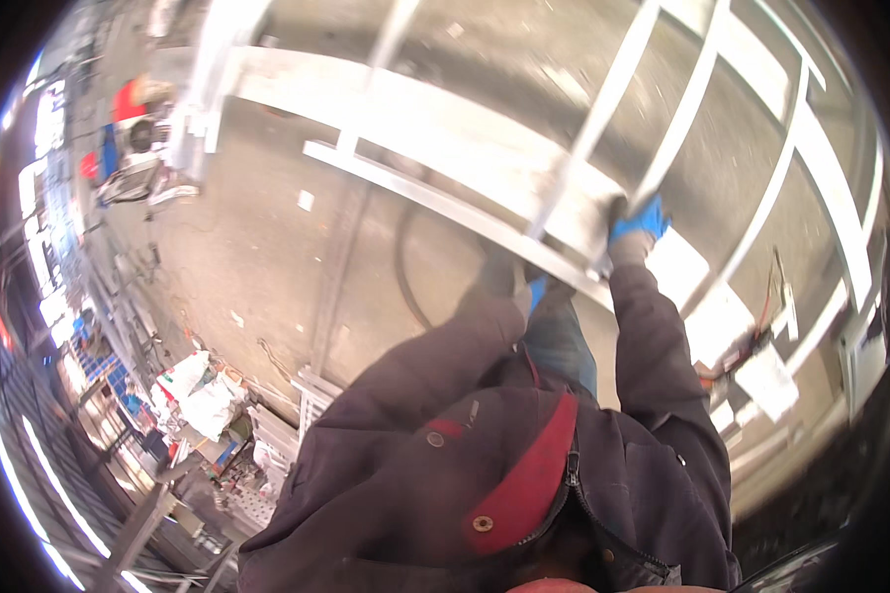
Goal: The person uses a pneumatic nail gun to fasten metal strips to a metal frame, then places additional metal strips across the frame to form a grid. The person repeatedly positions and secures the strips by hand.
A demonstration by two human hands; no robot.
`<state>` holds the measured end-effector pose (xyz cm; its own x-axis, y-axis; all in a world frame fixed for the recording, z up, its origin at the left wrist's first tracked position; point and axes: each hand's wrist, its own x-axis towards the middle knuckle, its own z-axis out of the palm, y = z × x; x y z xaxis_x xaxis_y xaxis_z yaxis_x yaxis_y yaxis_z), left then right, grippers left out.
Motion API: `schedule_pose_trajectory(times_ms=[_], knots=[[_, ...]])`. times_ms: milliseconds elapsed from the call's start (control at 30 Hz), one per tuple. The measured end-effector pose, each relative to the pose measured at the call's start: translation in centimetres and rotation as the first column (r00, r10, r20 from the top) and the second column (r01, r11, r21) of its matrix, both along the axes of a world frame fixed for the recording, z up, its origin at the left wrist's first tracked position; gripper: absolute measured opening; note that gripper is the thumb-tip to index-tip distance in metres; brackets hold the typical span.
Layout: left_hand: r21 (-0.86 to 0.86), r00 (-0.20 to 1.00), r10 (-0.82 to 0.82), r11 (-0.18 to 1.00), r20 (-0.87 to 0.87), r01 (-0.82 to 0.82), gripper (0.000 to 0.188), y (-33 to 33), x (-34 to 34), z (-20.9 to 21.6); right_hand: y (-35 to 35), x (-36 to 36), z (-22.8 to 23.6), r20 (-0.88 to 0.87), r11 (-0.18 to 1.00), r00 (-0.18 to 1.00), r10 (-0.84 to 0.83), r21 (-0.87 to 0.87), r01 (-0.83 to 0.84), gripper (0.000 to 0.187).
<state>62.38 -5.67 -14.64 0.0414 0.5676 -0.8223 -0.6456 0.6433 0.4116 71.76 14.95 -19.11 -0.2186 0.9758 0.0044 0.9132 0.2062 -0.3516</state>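
Note:
A pale metal frame [435, 203] of long rails and crossbars spreads before me. My right hand [641, 219], in a blue glove, is at the lower end of a slanting crossbar [684, 109]. Its fingers look curled, and a small dark shape [616, 210] shows beside them; blur hides what it is. Only a bit of blue glove shows of my left hand [536, 293], just below the frame's near rail. The rest of that hand is hidden, so its grip cannot be made out. Inside the frame lies a wide whitish panel or board [405, 114].
A dark cable or hose [401, 252] curves across the concrete floor [257, 208]. Clutter with a red item [129, 102] lies at far left. White rags or bags [203, 395] are heaped at lower left. White pieces [766, 383] and wires lie to the right.

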Motion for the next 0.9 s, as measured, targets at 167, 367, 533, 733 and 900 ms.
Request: schedule_pose_trajectory(times_ms=[167,367,533,733,900], knots=[[-0.084,0.986,0.005,0.996,-0.169,-0.02,0.041,-5.5,-8.5,4.0,-0.1,0.3,1.6,0.128,0.99,0.991,0.04,-0.136,-0.022,0.096],[-0.225,0.956,0.091,0.962,-0.28,-0.157,0.044,-16.5,-18.8,2.8,1.2,1.3,5.2,-0.055,0.989,0.998,0.028,-0.143,-0.036,0.082],[-0.228,0.952,0.208,0.939,-0.225,-0.259,0.035,-25.6,-27.2,-6.3,-0.9,-0.2,10.2,-0.349,0.998,0.937,-0.032,-0.064,0.01,0.063],[-0.02,0.604,0.712,0.641,-0.358,-0.767,0.029,-26.8,-48.6,-13.4,-6.6,-6.4,16.0,-0.434,0.995,0.901,0.009,-0.089,-0.053,0.056],[0.209,0.003,0.977,0.049,-0.212,-0.977,0.048,-20.6,-68.1,-6.2,-13.2,-10.8,17.3,-0.216,0.967,0.974,-0.064,-0.253,0.007,0.053]])
